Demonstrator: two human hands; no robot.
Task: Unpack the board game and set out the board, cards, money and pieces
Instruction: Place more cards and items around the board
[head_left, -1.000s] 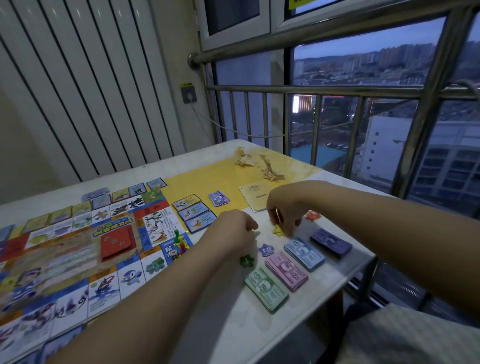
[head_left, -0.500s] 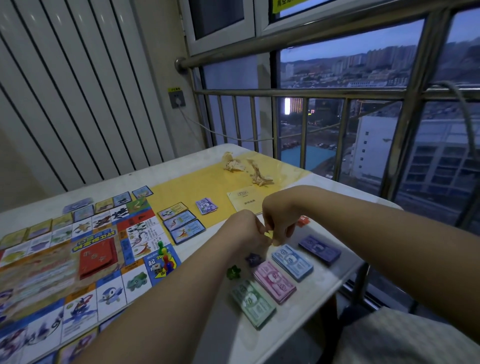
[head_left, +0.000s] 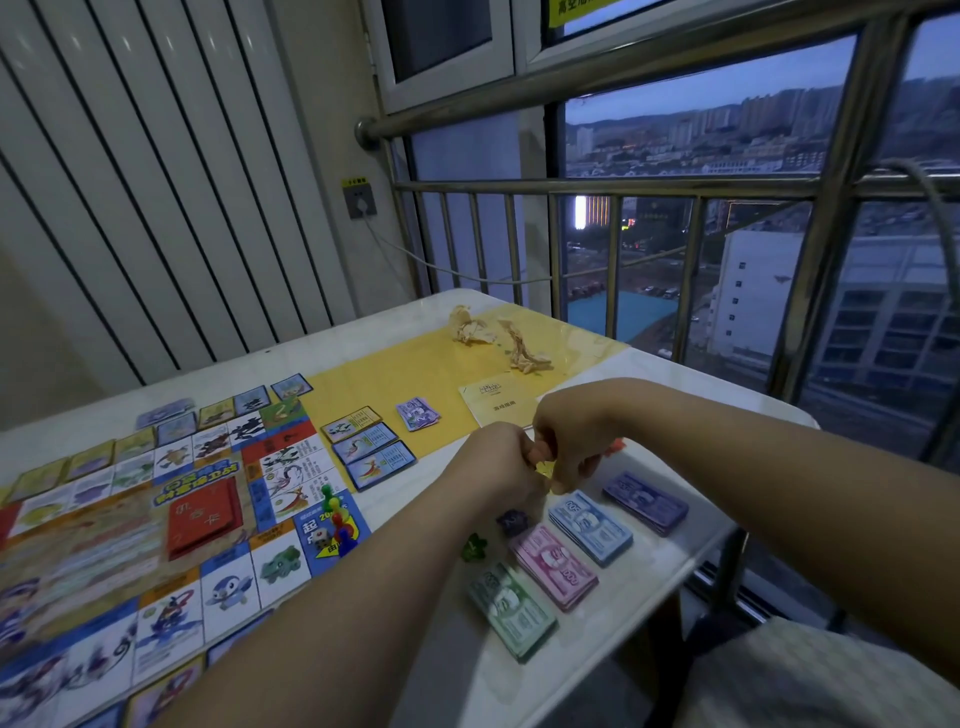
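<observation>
The game board (head_left: 119, 561) lies open on the left of the table, with a red card deck (head_left: 202, 522) at its middle and coloured pawns (head_left: 337, 514) plus a die on a corner square. My left hand (head_left: 498, 467) and my right hand (head_left: 571, 441) meet above the table, fingers pinched together on a small yellow piece (head_left: 543, 467). Below them lie money stacks: green (head_left: 511, 616), pink (head_left: 553, 571), blue (head_left: 589, 527) and purple (head_left: 644, 501). A purple token (head_left: 511, 519) and a green token (head_left: 475, 546) sit beside the stacks. An orange piece (head_left: 615, 446) peeks out behind my right hand.
Three property cards (head_left: 371, 449) and a small purple note pile (head_left: 417, 414) lie on the yellow mat (head_left: 395, 374). A rules leaflet (head_left: 493, 405) and crumpled wrappers (head_left: 498, 338) lie further back. A metal railing and window stand behind the table; its right edge is close to the money.
My right hand has lifted the yellow piece off the table and my left hand has come up to meet it. The view has shifted slightly.
</observation>
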